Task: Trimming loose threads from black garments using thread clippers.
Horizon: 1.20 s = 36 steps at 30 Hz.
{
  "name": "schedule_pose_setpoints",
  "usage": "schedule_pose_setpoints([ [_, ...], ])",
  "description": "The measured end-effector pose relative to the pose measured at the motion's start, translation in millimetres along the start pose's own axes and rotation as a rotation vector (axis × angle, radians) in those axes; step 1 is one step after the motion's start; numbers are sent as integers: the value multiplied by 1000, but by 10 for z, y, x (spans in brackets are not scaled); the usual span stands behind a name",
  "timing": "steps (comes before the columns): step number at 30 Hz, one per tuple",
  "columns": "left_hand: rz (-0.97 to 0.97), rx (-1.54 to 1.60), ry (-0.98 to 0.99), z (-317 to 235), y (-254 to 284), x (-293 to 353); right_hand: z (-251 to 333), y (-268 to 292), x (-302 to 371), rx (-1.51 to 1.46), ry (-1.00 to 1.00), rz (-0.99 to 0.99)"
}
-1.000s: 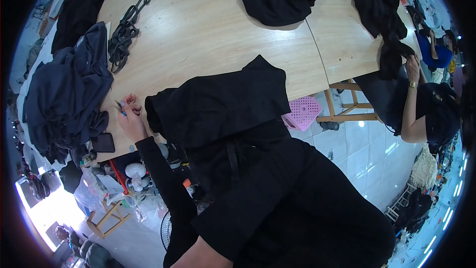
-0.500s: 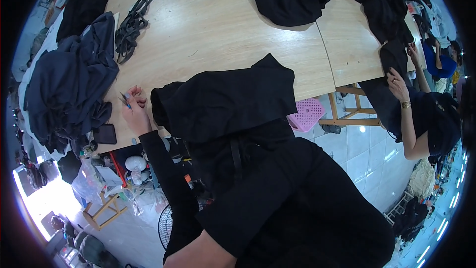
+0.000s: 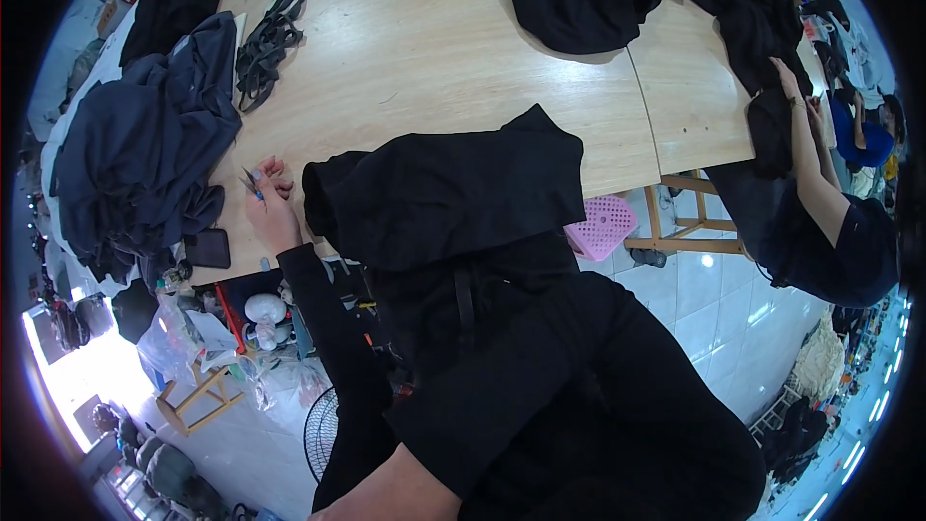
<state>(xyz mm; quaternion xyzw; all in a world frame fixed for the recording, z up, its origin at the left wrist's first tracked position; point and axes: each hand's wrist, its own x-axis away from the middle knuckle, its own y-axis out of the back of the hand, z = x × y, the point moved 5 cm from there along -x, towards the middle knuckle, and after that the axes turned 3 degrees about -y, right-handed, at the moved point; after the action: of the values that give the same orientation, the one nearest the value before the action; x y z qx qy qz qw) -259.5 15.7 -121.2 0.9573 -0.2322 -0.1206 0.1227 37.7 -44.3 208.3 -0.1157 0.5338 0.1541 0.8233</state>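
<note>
At the table's near edge, my left hand (image 3: 274,212) is closed round a small pair of thread snips (image 3: 250,181), its pointed metal blades sticking out past the fingers and a bit of blue showing. To its right, apart from it, lies a folded black garment piece (image 3: 449,195), which hangs over the edge towards my lap. Below it, a black strap (image 3: 464,299) shows against dark cloth. My right hand is out of the picture; only a bare stretch of my right forearm (image 3: 400,490) below a black sleeve shows at the bottom.
A dark navy cloth heap (image 3: 145,150) and a phone (image 3: 207,248) lie left on the wooden table (image 3: 415,48), near tangled dark straps (image 3: 268,53). Black cloth (image 3: 584,2) sits farther back. At right, a co-worker (image 3: 834,232) handles black fabric. A pink stool (image 3: 606,227) stands below.
The whole view has shifted slightly. My left hand stays by the garment with the snips, turned a little. The co-worker's arm has moved farther up along the black fabric.
</note>
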Motion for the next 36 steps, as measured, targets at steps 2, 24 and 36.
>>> schedule_pose_setpoints([
  [2,-5,-4,0,2,-2,0,-55,-27,55,-117,-168,111],
  [24,-258,-302,54,-37,-85,-868,-1152,452,1975,429,-932,-750],
  [36,-295,-173,2,-14,-235,-987,-1319,768,1963,542,-903,-864],
])
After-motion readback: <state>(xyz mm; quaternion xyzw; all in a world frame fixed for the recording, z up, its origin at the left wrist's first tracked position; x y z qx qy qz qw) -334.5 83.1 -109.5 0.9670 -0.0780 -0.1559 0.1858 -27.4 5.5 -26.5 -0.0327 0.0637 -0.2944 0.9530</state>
